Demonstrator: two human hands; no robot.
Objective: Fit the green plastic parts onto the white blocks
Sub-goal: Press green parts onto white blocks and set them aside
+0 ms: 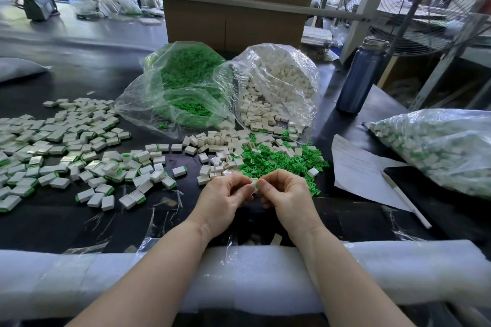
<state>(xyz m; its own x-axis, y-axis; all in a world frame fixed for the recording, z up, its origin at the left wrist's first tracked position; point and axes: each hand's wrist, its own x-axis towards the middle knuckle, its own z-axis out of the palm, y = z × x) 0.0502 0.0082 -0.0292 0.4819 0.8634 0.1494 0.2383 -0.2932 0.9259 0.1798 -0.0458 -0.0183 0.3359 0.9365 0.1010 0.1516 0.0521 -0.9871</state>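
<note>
A: What is being held?

B: A small white block [254, 185] with a green part on it, pinched between the fingertips of the left hand [222, 200] and the right hand [285, 198], just above the desk [87, 223]. Both hands curl round it.

A: And nearest to that?

B: A loose heap of green parts [276, 160] lies just beyond the hands, mixed at its left edge with bare white blocks [212, 142]. To the left spreads a wide scatter of finished blocks [61, 146] with green ends, too many to count.

A: Bags?

B: Three clear ones that I can count. One bag of green parts [183, 87] and one bag of white blocks [276, 82] stand open side by side behind the heap; a third bag [438, 146] lies on the right, full of white and green pieces.

A: The desk itself?

B: Dark and glossy, with white foam padding [265, 273] along its near edge. One sheet of paper [356, 164], one pen [406, 199] and one blue bottle [361, 77] are on the right. Behind are cardboard boxes [233, 18] and a fan [430, 5].
</note>
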